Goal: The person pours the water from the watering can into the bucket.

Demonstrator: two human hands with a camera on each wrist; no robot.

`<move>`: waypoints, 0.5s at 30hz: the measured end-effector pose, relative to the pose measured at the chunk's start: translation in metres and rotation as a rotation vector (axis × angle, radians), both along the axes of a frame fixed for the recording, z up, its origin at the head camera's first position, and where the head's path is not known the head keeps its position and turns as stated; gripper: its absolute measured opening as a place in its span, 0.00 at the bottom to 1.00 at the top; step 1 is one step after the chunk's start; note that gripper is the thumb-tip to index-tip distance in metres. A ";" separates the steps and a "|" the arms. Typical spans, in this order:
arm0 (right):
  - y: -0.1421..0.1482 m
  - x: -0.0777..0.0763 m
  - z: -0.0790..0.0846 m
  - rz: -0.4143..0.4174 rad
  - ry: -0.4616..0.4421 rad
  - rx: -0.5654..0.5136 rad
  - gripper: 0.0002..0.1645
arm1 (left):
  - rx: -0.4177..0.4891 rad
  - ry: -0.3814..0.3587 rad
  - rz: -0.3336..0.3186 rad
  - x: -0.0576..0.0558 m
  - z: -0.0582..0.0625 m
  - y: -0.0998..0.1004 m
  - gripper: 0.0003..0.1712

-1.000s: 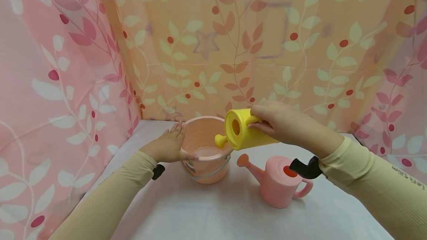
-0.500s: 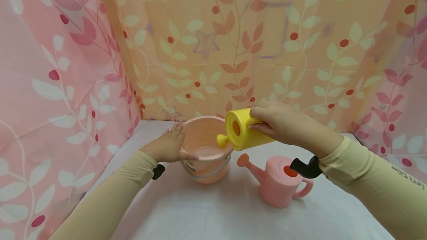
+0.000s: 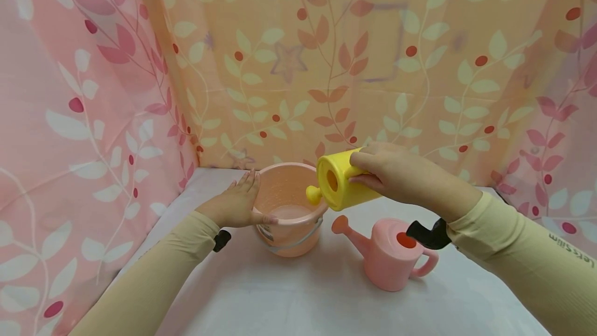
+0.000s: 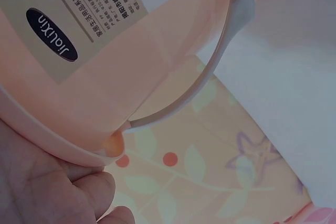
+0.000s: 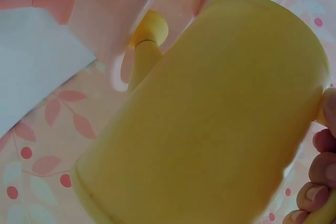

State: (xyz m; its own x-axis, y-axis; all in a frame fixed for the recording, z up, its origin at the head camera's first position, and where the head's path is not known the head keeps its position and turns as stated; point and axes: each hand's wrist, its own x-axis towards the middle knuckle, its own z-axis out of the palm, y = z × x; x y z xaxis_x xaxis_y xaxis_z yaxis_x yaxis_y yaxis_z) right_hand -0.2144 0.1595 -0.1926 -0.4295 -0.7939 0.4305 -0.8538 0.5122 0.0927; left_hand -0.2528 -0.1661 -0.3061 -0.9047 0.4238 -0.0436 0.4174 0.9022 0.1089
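A yellow watering can [image 3: 347, 180] is tipped on its side at the right rim of a peach bucket [image 3: 289, 237]. My right hand [image 3: 396, 172] grips it by the handle; in the right wrist view the curled fingers [image 5: 323, 169] show. Its round spout head [image 3: 313, 194] hangs over the bucket's mouth, and no stream of water is visible. My left hand [image 3: 235, 204] rests on the bucket's left rim with fingers straight and thumb along the near edge. A pink watering can [image 3: 389, 258] stands upright on the table, right of the bucket, its spout toward it.
The bucket's grey handle [image 3: 296, 241] hangs down at the front, and a printed label [image 4: 73, 24] is on its side. White cloth covers the table [image 3: 280, 305]. Floral curtains [image 3: 261, 92] enclose the back and both sides.
The yellow watering can and its spout head have shifted slightly right over the bucket's rim, turning a little in my right hand. The left hand, bucket and pink watering can have stayed put.
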 end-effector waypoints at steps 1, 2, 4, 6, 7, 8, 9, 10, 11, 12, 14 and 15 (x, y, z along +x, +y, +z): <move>0.000 0.000 0.000 0.007 0.006 -0.002 0.18 | 0.000 0.000 0.000 0.000 0.000 0.000 0.73; 0.000 -0.001 0.000 0.012 0.010 -0.002 0.19 | -0.001 0.000 0.000 0.000 0.000 0.000 0.73; 0.001 -0.001 -0.001 0.018 0.016 -0.001 0.19 | 0.000 0.002 0.000 0.000 0.000 0.000 0.73; 0.001 -0.001 -0.001 0.018 0.020 0.001 0.19 | 0.005 0.001 0.000 0.001 0.001 0.000 0.73; 0.001 -0.001 -0.001 0.017 0.020 0.002 0.19 | 0.006 -0.002 0.000 0.001 0.001 0.000 0.73; 0.002 -0.001 -0.001 0.017 0.021 0.002 0.20 | 0.008 -0.003 -0.001 0.002 0.002 0.000 0.73; 0.002 -0.001 -0.001 0.016 0.022 0.002 0.20 | 0.009 -0.005 -0.001 0.002 0.002 0.001 0.72; 0.002 -0.001 -0.001 0.017 0.023 0.001 0.20 | 0.010 -0.007 -0.002 0.002 0.002 0.001 0.72; 0.002 -0.001 -0.001 0.019 0.024 0.000 0.20 | 0.012 -0.009 -0.002 0.003 0.003 0.001 0.72; 0.002 -0.001 -0.001 0.019 0.024 -0.001 0.20 | 0.012 -0.010 -0.002 0.003 0.003 0.001 0.72; 0.003 -0.001 -0.001 0.023 0.027 -0.002 0.20 | 0.010 -0.008 -0.002 0.002 0.003 0.001 0.72; 0.003 -0.001 -0.001 0.024 0.027 -0.001 0.20 | 0.010 -0.008 -0.002 0.002 0.002 0.001 0.72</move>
